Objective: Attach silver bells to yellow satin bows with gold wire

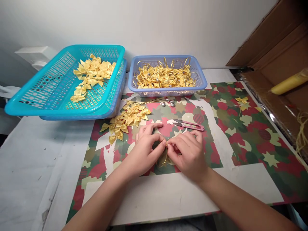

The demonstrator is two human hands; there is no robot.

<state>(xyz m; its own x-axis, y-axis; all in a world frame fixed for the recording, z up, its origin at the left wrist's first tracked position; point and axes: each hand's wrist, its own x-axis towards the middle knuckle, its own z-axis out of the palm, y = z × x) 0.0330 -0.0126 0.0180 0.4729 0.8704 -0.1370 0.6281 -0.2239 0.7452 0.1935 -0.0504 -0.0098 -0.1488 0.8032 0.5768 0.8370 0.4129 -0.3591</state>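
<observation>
My left hand [148, 149] and my right hand [187, 152] meet over the patterned paper, fingertips pinched together on a thin gold cord [165, 160]. A loop of the cord hangs below the fingertips; whatever else sits between them is too small to tell. Just beyond my right hand lie pink-handled thread snips [189, 125]. Yellow ribbon bows [130, 117] are piled past my left hand, with gold cords [144, 102] behind them. Several small silver bells [172, 103] rest beyond the snips.
A turquoise basket [60, 112] of yellow bows stands at the left on a blue one. Behind is a blue-violet basket [163, 93] of bows with gold loops. One bow [242, 100] lies at the right, near a cardboard box [271, 48] holding a yellow roll [288, 82].
</observation>
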